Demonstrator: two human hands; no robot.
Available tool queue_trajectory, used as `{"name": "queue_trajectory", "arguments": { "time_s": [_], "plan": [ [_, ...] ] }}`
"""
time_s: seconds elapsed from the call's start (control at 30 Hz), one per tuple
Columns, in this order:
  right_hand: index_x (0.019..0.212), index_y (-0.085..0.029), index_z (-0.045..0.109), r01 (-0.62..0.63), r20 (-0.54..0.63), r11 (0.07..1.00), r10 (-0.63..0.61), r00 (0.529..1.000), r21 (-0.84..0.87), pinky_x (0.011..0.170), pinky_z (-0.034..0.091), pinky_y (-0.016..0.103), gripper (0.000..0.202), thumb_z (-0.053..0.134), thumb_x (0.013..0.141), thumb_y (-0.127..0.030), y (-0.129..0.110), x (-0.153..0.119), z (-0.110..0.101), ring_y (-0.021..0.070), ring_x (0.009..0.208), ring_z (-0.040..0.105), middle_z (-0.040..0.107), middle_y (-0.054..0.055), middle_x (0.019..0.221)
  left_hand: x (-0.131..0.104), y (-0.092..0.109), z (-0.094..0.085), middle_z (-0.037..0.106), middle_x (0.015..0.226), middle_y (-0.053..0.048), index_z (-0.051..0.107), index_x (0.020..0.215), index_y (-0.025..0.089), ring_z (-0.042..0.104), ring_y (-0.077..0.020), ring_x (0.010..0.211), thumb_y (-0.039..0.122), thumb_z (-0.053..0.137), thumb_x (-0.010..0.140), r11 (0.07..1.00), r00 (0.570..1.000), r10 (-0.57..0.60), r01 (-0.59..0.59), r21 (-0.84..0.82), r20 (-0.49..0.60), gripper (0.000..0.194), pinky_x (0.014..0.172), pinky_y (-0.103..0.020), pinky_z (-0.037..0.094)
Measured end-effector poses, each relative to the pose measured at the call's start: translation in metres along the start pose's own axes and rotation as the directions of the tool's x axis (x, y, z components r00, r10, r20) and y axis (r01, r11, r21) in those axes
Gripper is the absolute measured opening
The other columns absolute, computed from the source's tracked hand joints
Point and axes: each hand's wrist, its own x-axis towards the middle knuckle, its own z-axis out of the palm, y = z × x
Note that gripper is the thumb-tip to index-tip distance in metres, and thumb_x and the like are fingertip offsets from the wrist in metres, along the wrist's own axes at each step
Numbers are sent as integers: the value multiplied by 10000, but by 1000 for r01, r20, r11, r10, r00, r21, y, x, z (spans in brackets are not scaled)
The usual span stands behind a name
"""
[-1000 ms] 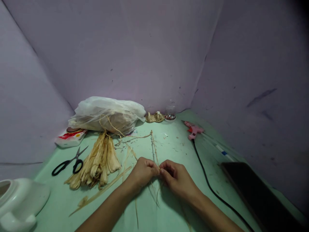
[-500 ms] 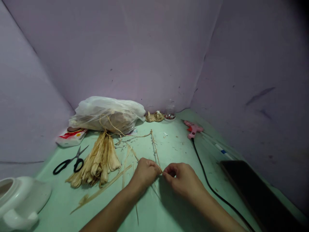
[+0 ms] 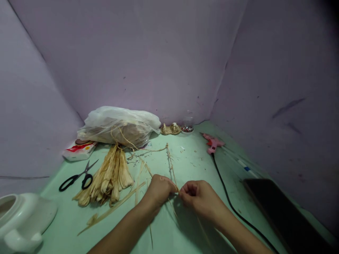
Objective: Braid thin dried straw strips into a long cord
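Observation:
Near the centre of the green table, my left hand (image 3: 161,190) is closed in a pinch on a thin twisted fibre cord (image 3: 172,167). The cord runs from the fingertips up to a small peg-like point and then left toward the bundle. My right hand (image 3: 198,195) pinches the cord's lower end, its fingertips almost touching the left ones. Loose pale strands hang below both hands. Left of them lies a bundle of dried fibre strips (image 3: 109,176), with a few flat loose strips (image 3: 116,207) beside it.
Black-handled scissors (image 3: 79,176) lie open at left, near a white ceramic piece (image 3: 29,218). Behind are a filled plastic bag (image 3: 122,123), a red-white packet (image 3: 79,151), a woven piece (image 3: 171,129) and a bead jar (image 3: 187,129). A pink glue gun (image 3: 213,142) and dark tablet-like slab (image 3: 280,208) are right.
The view has shifted slightly. My right fingers have closed in more tightly, and a pale strand now shows below my right hand.

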Motion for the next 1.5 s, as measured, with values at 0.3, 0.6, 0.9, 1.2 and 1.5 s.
{"name": "queue_trajectory", "arguments": {
  "time_s": [0.3,0.6,0.9,1.2,1.5],
  "plan": [
    [522,-151,552,-260,167,923,219,961,285,355,151,186,85,538,595,-191,-11,4,-18,33,328,265,441,-45,393,6,-5,-1,424,356,33,577,438,128,314,-61,383,87,518,462,992,998,47,-43,120,-29,76,412,-198,212],
    [597,-175,619,149,-15,943,-161,987,-297,445,255,219,136,487,632,-171,-3,-7,9,116,470,462,591,35,528,-4,4,-1,257,343,70,411,367,152,190,-42,362,88,458,453,999,999,-43,44,-22,29,118,393,-199,117],
    [569,-171,634,244,106,937,-224,969,-249,426,256,217,164,533,670,-251,-5,-13,6,104,436,453,569,17,485,-1,2,-6,418,385,33,514,439,121,297,-45,365,89,458,440,999,996,-41,43,-18,75,64,384,-188,168],
    [809,-132,547,-221,115,864,190,975,453,309,338,191,192,541,677,-272,-17,8,-15,65,331,452,556,-5,603,-2,4,-11,424,384,37,548,465,100,308,-44,400,108,494,459,997,996,47,-52,65,73,55,433,-192,216],
    [604,-121,500,-184,203,826,86,975,532,364,411,212,225,623,581,-308,5,16,15,63,359,455,486,-36,458,4,-3,-16,470,429,15,552,500,96,316,-56,421,191,513,482,982,983,86,-110,150,160,105,432,-202,208]
  ]
}}
